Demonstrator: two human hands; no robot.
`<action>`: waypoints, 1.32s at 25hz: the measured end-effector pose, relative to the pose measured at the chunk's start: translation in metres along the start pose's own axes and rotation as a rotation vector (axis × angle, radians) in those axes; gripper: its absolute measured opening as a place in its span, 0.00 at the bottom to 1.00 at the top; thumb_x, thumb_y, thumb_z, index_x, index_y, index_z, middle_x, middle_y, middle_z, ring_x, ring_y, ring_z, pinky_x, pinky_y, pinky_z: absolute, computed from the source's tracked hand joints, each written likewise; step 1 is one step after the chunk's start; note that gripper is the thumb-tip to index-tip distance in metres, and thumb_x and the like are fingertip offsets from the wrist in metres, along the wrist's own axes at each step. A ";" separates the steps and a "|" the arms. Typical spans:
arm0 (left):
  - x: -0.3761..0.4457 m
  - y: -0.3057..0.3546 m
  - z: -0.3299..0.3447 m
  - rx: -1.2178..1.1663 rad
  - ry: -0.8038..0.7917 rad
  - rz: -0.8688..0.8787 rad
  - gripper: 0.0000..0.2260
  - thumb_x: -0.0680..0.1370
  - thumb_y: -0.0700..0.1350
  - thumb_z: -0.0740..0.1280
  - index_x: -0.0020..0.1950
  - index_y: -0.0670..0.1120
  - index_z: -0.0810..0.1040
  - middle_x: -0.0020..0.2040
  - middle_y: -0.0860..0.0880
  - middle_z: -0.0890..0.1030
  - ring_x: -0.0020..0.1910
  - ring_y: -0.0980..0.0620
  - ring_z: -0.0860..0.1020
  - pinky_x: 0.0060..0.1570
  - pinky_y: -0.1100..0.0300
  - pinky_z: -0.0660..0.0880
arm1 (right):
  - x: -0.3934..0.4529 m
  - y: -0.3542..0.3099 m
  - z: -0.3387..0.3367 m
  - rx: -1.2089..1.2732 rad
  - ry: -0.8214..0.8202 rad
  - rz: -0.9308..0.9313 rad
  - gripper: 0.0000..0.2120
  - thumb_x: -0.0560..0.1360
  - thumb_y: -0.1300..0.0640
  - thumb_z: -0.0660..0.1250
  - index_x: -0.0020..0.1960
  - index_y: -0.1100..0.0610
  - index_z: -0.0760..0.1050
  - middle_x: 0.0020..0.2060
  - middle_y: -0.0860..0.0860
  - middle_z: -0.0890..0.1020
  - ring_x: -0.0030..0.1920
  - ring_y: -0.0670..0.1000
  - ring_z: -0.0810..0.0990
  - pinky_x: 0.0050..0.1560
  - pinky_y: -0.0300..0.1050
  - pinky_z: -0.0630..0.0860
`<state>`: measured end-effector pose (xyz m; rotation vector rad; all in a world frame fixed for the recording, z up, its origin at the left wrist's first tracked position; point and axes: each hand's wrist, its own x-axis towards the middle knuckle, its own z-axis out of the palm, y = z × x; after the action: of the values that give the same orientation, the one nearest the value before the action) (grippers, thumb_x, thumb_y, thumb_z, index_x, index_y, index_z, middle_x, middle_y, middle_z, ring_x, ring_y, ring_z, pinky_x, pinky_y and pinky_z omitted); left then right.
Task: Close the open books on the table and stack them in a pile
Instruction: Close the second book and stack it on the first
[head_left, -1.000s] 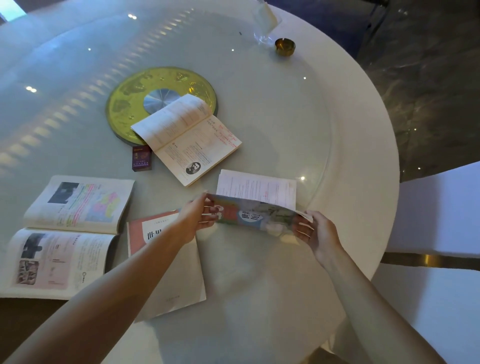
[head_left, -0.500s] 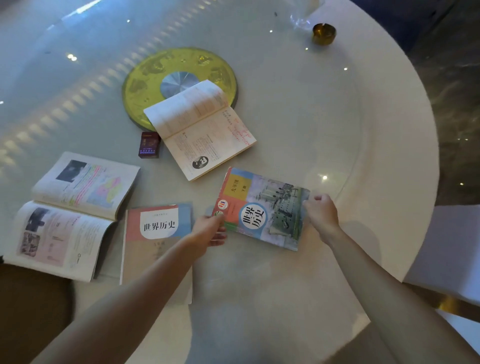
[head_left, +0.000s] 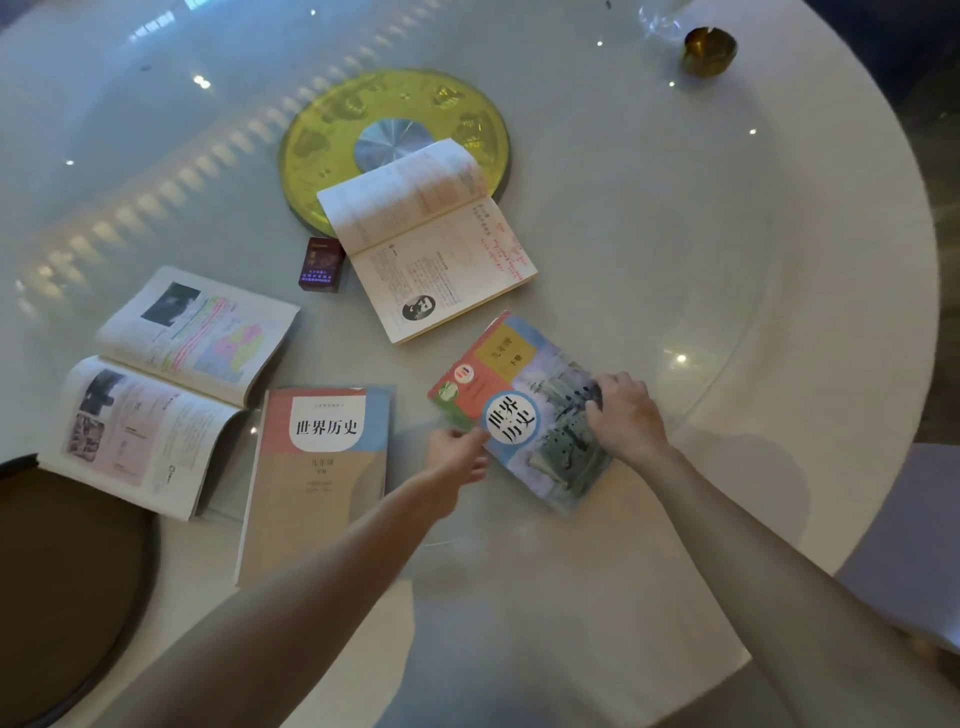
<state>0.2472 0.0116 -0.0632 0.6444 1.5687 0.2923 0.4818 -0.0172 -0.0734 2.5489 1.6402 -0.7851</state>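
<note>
While the right hand (head_left: 626, 418) lies flat on the closed blue book (head_left: 524, 410) and the left hand (head_left: 456, 460) pinches its near-left edge, a second closed book (head_left: 317, 480) lies left; two open books (head_left: 428, 241) (head_left: 166, 384) remain, nothing stacked.

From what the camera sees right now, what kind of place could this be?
Probably a restaurant or banquet dining room: a large round table with a glass turntable on a gold hub, plus a small brass ashtray. History textbooks lie on it, so I cannot be sure.
</note>
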 end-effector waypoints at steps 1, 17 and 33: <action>0.004 0.003 0.000 0.009 0.029 0.026 0.05 0.80 0.40 0.67 0.53 0.42 0.75 0.38 0.45 0.75 0.32 0.51 0.74 0.33 0.60 0.74 | -0.006 0.004 0.002 0.047 0.002 0.020 0.17 0.80 0.54 0.62 0.65 0.61 0.75 0.62 0.61 0.77 0.63 0.64 0.74 0.61 0.56 0.74; 0.004 -0.002 -0.018 0.363 0.056 0.126 0.10 0.76 0.37 0.73 0.56 0.42 0.77 0.55 0.40 0.82 0.49 0.46 0.81 0.45 0.51 0.82 | -0.102 -0.013 0.053 0.763 0.011 0.566 0.09 0.77 0.58 0.65 0.40 0.55 0.68 0.33 0.50 0.74 0.32 0.52 0.70 0.33 0.46 0.65; -0.020 -0.001 -0.206 0.133 0.150 0.300 0.04 0.77 0.42 0.73 0.50 0.48 0.82 0.48 0.42 0.86 0.45 0.44 0.86 0.43 0.47 0.84 | -0.102 -0.172 0.048 0.965 -0.258 0.214 0.05 0.77 0.65 0.70 0.51 0.62 0.82 0.51 0.62 0.86 0.45 0.57 0.83 0.53 0.64 0.82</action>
<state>0.0462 0.0391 -0.0235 0.9835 1.6430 0.4720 0.2823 -0.0393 -0.0298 2.8435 0.9938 -2.1681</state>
